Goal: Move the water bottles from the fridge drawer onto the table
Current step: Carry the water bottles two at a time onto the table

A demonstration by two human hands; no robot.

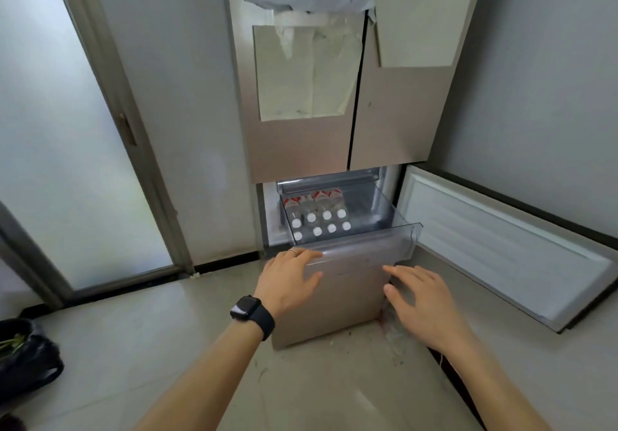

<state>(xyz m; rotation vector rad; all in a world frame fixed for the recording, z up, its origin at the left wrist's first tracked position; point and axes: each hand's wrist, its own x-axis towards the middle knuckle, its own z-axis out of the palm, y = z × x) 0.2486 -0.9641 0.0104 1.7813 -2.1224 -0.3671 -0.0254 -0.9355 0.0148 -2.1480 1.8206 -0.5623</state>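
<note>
Drawer front (347,293) between the fingers of left hand (287,280) and right hand (424,303): smooth satin metal look; bin rim (368,238) just past the fingertips is clear glossy plastic. Water bottles (317,211) beyond the fingers: clear plastic, smooth white caps. Floor (317,397) behind the fingers, toward the wrists, is smooth and semi-gloss; sheets (301,79) high above the fingers look like matt creased paper; watch strap (264,322) matt black.

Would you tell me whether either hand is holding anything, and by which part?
No bottle is held. The left hand rests on the drawer's front rim; the right hand is open.
</note>
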